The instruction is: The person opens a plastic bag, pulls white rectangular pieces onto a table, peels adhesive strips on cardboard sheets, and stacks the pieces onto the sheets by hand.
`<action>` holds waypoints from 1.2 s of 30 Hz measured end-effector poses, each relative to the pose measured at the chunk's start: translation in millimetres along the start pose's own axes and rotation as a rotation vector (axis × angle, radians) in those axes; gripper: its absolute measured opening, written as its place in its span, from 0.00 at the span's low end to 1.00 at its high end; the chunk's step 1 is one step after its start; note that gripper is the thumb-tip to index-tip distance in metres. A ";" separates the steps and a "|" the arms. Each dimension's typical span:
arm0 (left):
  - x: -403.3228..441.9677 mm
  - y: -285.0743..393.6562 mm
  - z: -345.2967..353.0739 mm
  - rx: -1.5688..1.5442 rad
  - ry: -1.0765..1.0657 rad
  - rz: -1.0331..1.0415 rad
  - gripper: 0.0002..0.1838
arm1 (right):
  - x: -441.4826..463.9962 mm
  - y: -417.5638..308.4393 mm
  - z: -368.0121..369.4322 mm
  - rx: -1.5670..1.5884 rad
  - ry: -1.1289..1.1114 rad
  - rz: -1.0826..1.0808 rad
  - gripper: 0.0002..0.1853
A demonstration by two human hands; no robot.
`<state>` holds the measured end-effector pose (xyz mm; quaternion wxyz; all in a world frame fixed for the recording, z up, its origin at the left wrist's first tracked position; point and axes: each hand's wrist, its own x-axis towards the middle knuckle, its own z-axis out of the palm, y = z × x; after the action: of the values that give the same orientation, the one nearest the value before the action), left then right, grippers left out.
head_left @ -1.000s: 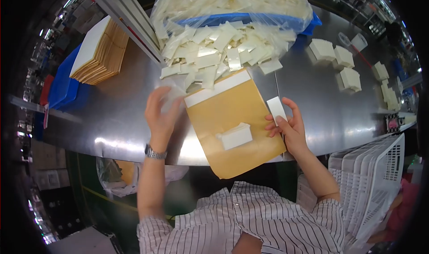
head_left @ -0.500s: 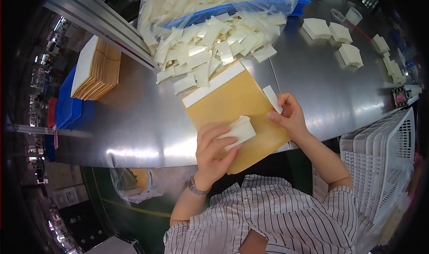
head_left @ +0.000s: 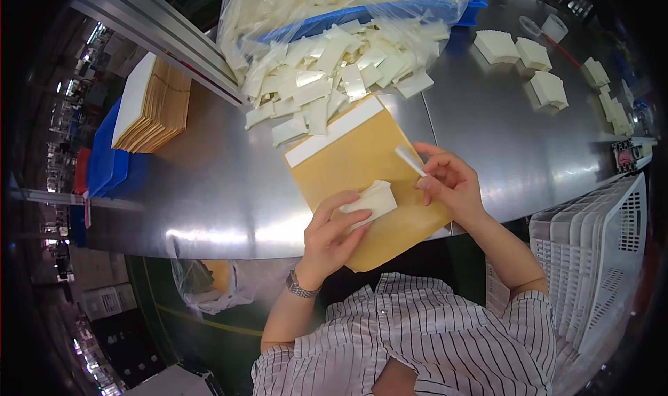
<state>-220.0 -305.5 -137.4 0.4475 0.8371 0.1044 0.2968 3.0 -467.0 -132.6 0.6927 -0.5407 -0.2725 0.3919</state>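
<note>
My left hand [head_left: 328, 237], with a metal watch at the wrist, curls its fingers over a small stack of flat white rectangular pieces [head_left: 379, 200]. That stack rests on a yellow-brown envelope [head_left: 362, 156] with a white strip along its far edge. Over the envelope's right side, my right hand [head_left: 456, 188] pinches a single flat white piece [head_left: 410, 161] between thumb and fingers, turned nearly edge-on. Just beyond the envelope lies a loose heap of similar white pieces [head_left: 327, 69], spilling from a clear plastic bag [head_left: 243, 13].
Behind the heap is a blue bin [head_left: 473, 5]. Fanned stacks of white pieces [head_left: 548, 90] stand at the right, near a small cup [head_left: 554, 27]. A pile of envelopes [head_left: 156, 104] and a blue tray [head_left: 111, 166] are left, past a metal post [head_left: 160, 27]. White baskets [head_left: 591, 243] stand at right.
My right hand has turned the single piece from showing its flat face to nearly edge-on and brought it slightly left. The left hand's fingers have spread a little on the stack.
</note>
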 end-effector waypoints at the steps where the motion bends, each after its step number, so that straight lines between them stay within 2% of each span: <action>1: 1.0 -0.2 -1.4 0.000 0.002 -0.002 0.18 | -0.6 -1.6 1.9 -0.035 -0.043 -0.066 0.10; 2: 2.4 0.2 -2.8 -0.028 -0.008 -0.038 0.21 | 0.9 -0.8 3.6 -0.035 -0.045 -0.064 0.10; 4: 0.9 -1.3 -2.4 -0.056 -0.017 -0.075 0.24 | 4.9 0.6 8.9 -0.355 -0.217 -0.423 0.13; 5: -2.4 -4.9 0.6 -0.106 0.009 -0.127 0.28 | 5.3 -1.9 12.5 -0.354 -0.218 -0.423 0.13; 7: -5.2 -9.2 3.1 -0.156 0.034 -0.182 0.31 | 5.4 -11.3 22.9 -0.585 -0.322 -0.600 0.16; 9: -5.5 -11.8 3.2 -0.241 0.016 -0.177 0.35 | 4.5 -8.7 31.8 -0.595 -0.314 -0.610 0.17; 25: -5.8 -10.6 2.4 -0.218 0.012 -0.198 0.33 | 7.3 4.8 39.7 -0.668 -0.295 -0.638 0.17; 28: -2.5 -11.1 1.8 -0.220 0.016 -0.129 0.31 | 7.4 2.6 40.0 -0.712 -0.301 -0.646 0.17; 32: 0.8 -7.8 -2.3 -0.160 -0.003 -0.081 0.23 | 9.6 5.1 35.5 -0.765 -0.322 -0.701 0.18; 35: 2.3 -6.1 -1.9 -0.140 0.011 -0.074 0.20 | 11.5 -0.5 30.7 -0.809 -0.319 -0.704 0.22; 36: 2.8 -6.1 -1.3 -0.126 0.031 -0.064 0.19 | 11.3 -5.7 29.1 -0.780 -0.311 -0.601 0.25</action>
<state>-217.9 -299.8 -140.6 0.5070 0.7987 0.1190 0.3014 -12.8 -442.5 -119.8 0.4728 -0.5918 -0.6417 0.1206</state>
